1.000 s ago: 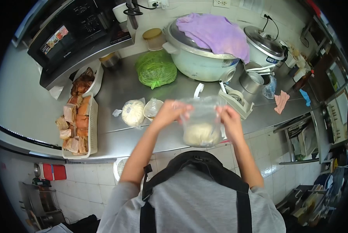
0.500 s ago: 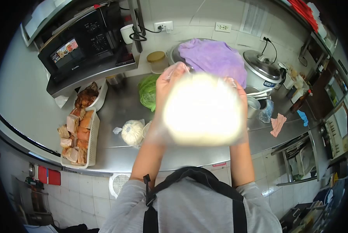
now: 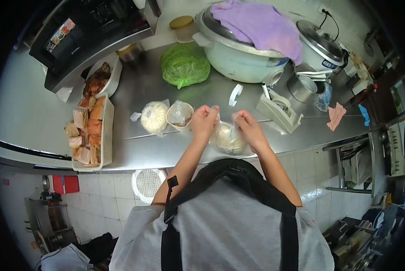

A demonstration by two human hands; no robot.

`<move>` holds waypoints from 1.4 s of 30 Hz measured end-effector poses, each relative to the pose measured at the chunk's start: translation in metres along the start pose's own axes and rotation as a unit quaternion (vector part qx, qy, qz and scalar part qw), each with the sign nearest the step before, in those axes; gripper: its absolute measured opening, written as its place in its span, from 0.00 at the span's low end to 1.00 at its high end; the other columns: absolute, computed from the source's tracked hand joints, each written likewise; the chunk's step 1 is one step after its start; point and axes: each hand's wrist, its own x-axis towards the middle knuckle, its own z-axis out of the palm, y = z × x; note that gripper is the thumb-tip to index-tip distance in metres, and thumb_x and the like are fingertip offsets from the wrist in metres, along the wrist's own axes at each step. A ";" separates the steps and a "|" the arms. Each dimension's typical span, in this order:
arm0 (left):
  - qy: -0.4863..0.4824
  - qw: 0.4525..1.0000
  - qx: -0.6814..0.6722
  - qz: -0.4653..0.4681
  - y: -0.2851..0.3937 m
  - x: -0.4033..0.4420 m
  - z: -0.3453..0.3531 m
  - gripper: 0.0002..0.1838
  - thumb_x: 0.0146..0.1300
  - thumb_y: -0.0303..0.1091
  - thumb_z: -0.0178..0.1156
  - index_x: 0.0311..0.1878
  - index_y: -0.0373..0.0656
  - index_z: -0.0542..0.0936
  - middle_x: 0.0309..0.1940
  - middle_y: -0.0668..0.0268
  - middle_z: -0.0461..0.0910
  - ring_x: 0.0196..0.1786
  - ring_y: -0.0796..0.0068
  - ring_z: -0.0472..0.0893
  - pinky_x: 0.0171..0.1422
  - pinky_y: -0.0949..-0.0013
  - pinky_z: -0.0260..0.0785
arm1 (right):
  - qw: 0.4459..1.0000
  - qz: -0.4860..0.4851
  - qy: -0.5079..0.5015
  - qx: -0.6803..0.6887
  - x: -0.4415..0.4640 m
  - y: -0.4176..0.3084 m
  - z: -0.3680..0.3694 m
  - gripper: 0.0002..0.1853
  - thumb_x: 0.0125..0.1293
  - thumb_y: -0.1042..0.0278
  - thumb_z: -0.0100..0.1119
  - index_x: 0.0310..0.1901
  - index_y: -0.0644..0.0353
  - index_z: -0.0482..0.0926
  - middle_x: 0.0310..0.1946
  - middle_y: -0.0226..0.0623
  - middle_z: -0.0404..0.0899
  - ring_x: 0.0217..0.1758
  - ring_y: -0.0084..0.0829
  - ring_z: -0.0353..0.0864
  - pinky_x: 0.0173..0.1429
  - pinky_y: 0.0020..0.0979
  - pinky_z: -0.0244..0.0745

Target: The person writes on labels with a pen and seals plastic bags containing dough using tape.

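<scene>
From my far station I see the filled bag [image 3: 228,139] between both hands, near the counter's [image 3: 164,150] six o'clock edge; whether it rests or hangs, I cannot tell. The left hand [image 3: 204,122], at the bag's ten o'clock, has fingers pinched on its thin top. The right hand [image 3: 251,129], at two o'clock, is blurred, so I cannot tell its grip. I think one-sided pulling could tear this top, and a careless swing toward ten o'clock could knock the cup [image 3: 181,128].
</scene>
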 end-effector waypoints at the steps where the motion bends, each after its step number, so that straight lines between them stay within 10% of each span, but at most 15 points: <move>1: 0.003 1.000 0.006 -0.012 -0.014 0.000 -0.002 0.16 0.63 0.33 0.64 0.23 0.49 0.69 0.18 0.72 0.74 0.18 0.86 0.70 0.22 0.80 0.59 | 1.000 -0.016 -0.005 0.013 0.000 0.011 0.007 0.10 0.73 0.59 0.52 0.41 0.56 0.76 0.32 0.20 0.72 0.34 0.14 0.66 0.42 0.16 0.61; 4: -0.028 0.997 0.017 -0.073 -0.025 -0.006 -0.010 0.09 0.61 0.32 0.65 0.39 0.42 0.75 0.27 0.68 0.80 0.28 0.82 0.78 0.33 0.78 0.69 | 0.995 0.030 0.015 0.095 0.003 0.036 0.007 0.11 0.72 0.58 0.53 0.41 0.57 0.75 0.30 0.20 0.71 0.33 0.15 0.65 0.41 0.16 0.59; 9: -0.154 0.981 0.004 -0.116 0.016 -0.044 0.005 0.36 0.59 0.26 0.66 0.69 0.33 0.62 0.40 0.63 0.83 0.40 0.78 0.83 0.51 0.74 0.73 | 0.996 -0.003 0.040 0.075 0.023 0.039 -0.004 0.13 0.70 0.57 0.57 0.38 0.59 0.75 0.25 0.23 0.73 0.28 0.13 0.67 0.34 0.16 0.61; 18: -0.229 0.958 0.111 -0.133 -0.002 -0.035 -0.021 0.24 0.54 0.22 0.68 0.56 0.32 0.78 0.39 0.63 0.83 0.45 0.79 0.82 0.52 0.74 0.73 | 0.997 0.005 -0.037 -0.066 0.018 0.041 -0.007 0.16 0.57 0.57 0.71 0.26 0.60 0.77 0.17 0.24 0.73 0.19 0.14 0.66 0.23 0.20 0.59; 24: -0.172 0.943 0.209 0.196 -0.022 -0.031 -0.020 0.08 0.50 0.26 0.72 0.34 0.37 0.85 0.30 0.69 0.82 0.37 0.82 0.79 0.40 0.78 0.70 | 0.967 0.055 -0.154 -0.194 0.020 0.019 -0.010 0.19 0.58 0.53 0.70 0.21 0.55 0.73 0.19 0.21 0.71 0.22 0.13 0.64 0.26 0.20 0.54; 29: -0.111 0.979 0.153 0.078 -0.025 -0.038 -0.016 0.09 0.52 0.23 0.67 0.21 0.40 0.76 0.23 0.74 0.76 0.27 0.87 0.72 0.32 0.80 0.64 | 0.949 0.081 -0.266 -0.150 0.022 0.017 -0.015 0.16 0.64 0.52 0.63 0.33 0.58 0.78 0.25 0.23 0.74 0.30 0.15 0.70 0.34 0.19 0.62; 32: -0.060 0.992 0.114 0.015 -0.028 -0.032 -0.016 0.14 0.53 0.26 0.68 0.20 0.43 0.72 0.18 0.76 0.72 0.23 0.89 0.68 0.26 0.80 0.60 | 0.965 0.089 -0.213 0.124 0.004 0.009 -0.016 0.18 0.68 0.52 0.59 0.47 0.59 0.77 0.28 0.24 0.76 0.35 0.15 0.74 0.40 0.19 0.68; 35: -0.058 0.989 0.130 -0.029 -0.030 -0.030 -0.021 0.17 0.55 0.29 0.70 0.19 0.46 0.69 0.17 0.77 0.70 0.21 0.89 0.66 0.23 0.80 0.56 | 0.975 0.047 -0.218 -0.001 0.005 0.025 -0.016 0.16 0.71 0.58 0.57 0.54 0.57 0.75 0.27 0.25 0.78 0.33 0.16 0.75 0.41 0.21 0.70; 42: -0.167 0.966 0.062 -0.187 -0.016 -0.029 -0.025 0.25 0.55 0.35 0.73 0.17 0.51 0.63 0.17 0.77 0.68 0.21 0.90 0.64 0.22 0.80 0.53 | 0.973 0.022 -0.227 0.035 0.010 0.042 -0.030 0.08 0.69 0.62 0.60 0.41 0.55 0.74 0.28 0.25 0.79 0.29 0.15 0.75 0.36 0.20 0.68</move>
